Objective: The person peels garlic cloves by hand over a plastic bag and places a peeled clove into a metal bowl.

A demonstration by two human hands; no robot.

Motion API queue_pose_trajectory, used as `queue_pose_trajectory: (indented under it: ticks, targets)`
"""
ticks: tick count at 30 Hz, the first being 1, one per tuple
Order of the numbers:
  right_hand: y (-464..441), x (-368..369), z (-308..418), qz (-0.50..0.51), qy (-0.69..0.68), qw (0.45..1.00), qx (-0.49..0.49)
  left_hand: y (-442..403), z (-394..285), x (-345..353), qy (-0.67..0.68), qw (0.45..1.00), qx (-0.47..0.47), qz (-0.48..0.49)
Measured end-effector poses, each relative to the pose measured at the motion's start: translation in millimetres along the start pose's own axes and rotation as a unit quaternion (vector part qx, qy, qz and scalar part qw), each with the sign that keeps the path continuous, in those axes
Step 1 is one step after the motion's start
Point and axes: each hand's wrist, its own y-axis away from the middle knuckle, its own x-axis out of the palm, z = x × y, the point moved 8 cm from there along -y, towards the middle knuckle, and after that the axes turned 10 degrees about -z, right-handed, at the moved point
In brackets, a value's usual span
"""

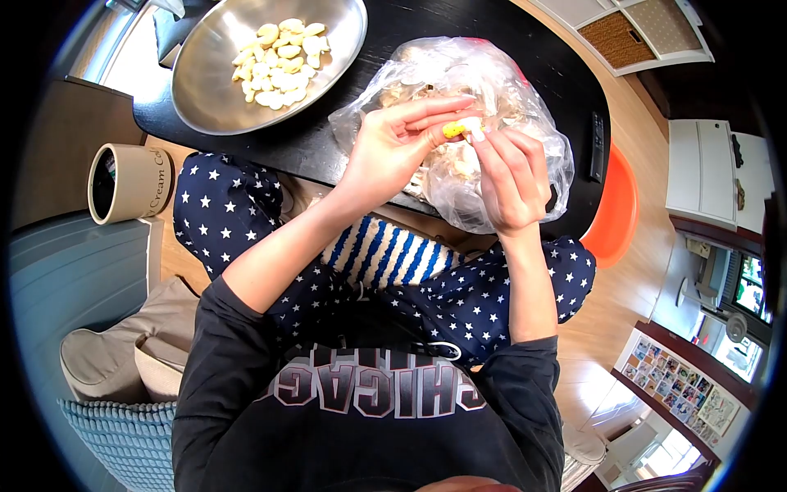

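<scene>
My left hand (393, 148) and my right hand (512, 168) meet over a clear plastic bag (541, 123) on the black table. A small piece that looks like a garlic clove is pinched between their fingertips. Something yellow (452, 129), perhaps a nail or a small tool, shows at the left fingertips; I cannot make out which. Papery, pale brown-white pieces fill the bag. To the left stands a wide steel bowl (197, 78) with several pale peeled cloves (283, 61) in it.
The black table (316, 152) curves in front of my legs. A black remote (598, 148) lies at its right edge. Beyond that edge is an orange stool (615, 213). A cream bin (131, 184) stands on the floor at the left.
</scene>
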Motion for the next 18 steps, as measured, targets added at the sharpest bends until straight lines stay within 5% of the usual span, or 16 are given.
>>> queue_pose_trajectory:
  ticks: [18]
  targets:
    - [3, 7, -1, 0.014, 0.018, 1.000, -0.021, 5, 22, 2, 0.142, 0.982, -0.126, 0.000]
